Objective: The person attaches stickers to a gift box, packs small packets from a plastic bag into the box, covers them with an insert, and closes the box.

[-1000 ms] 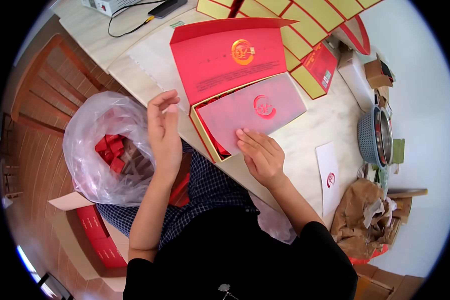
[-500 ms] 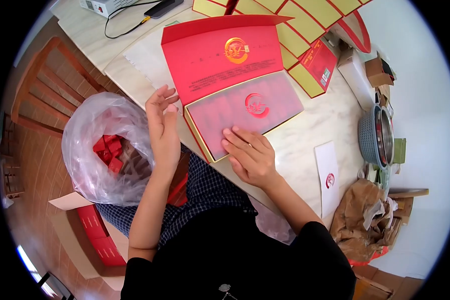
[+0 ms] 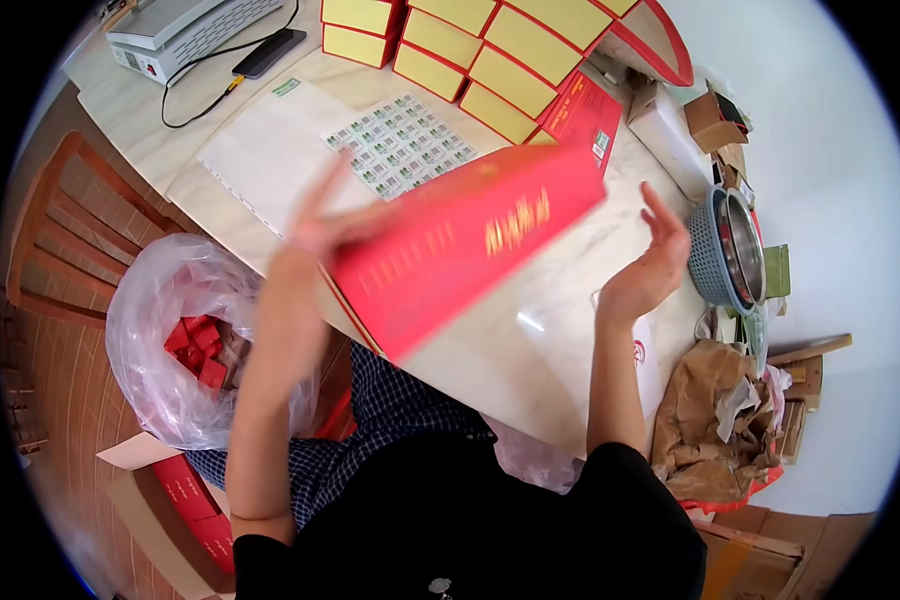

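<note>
A long red gift box (image 3: pixel 450 265) with gold lettering is angled over the near edge of the table, its red lid covering the inside. Some gold trim shows along its left end. My left hand (image 3: pixel 345 225) is at that left end, touching or very close to the box; motion smears its fingers, so its grip is unclear. To the right of the box, my right hand (image 3: pixel 650 265) is raised with fingers apart, holding nothing. A sheet of square code stickers (image 3: pixel 400 145) lies behind the box, beside a white sheet (image 3: pixel 270 150).
Stacked red-and-yellow boxes (image 3: pixel 500 60) stand at the back. A phone (image 3: pixel 270 52) on a cable lies left, near a grey device (image 3: pixel 185 40). A plastic bag (image 3: pixel 140 330) with red packets stands by my left; a blue basket (image 3: pixel 708 250) and crumpled brown paper (image 3: pixel 705 410) are right.
The box's lid, upright before, has come down over the contents, and the box is at a different angle. My right hand has left the box and moved right. The left hand has moved onto its left end.
</note>
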Demonstrator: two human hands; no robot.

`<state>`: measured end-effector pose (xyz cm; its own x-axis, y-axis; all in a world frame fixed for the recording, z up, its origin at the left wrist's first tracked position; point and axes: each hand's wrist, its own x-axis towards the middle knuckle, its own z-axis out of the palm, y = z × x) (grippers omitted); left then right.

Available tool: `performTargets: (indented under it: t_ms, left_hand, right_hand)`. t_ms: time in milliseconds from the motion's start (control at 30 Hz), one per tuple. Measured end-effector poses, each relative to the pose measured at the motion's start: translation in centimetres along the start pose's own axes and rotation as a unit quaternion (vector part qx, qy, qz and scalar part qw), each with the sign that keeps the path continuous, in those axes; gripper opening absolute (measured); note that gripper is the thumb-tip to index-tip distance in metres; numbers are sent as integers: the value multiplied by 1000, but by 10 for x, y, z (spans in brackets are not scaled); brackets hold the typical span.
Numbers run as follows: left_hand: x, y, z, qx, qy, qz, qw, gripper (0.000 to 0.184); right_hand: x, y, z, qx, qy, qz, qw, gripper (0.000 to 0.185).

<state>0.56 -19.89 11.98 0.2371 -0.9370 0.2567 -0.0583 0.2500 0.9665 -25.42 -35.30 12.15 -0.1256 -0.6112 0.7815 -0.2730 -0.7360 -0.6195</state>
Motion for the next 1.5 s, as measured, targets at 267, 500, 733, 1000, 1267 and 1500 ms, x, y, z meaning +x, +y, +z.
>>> performTargets:
  t_ms: [267, 500, 733, 1000, 1267, 1500]
  left_hand:
    - [-20, -35, 62, 573, -99, 59, 812, 73]
    - [-23, -44, 67, 643, -86, 80, 757, 71]
    - [-30, -27, 25, 246, -48, 105, 962, 39]
    - [-15, -48, -45, 204, 225, 32, 952, 25]
    - [8, -95, -59, 323, 177, 53, 928, 28]
    - [101, -129, -67, 375, 183, -43, 908, 39]
  right_hand:
    - [4, 14, 20, 4, -97, 45, 994, 45]
    - [7, 10, 61, 32, -197, 42, 979, 39]
    - [10, 16, 147, -27, -441, 3, 897, 19]
    - [21, 48, 294, -153, -562, -122, 804, 29]
    - [0, 63, 291, -240, -650, -92, 715, 42]
    - [-17, 58, 270, -136, -650, -85, 743, 62]
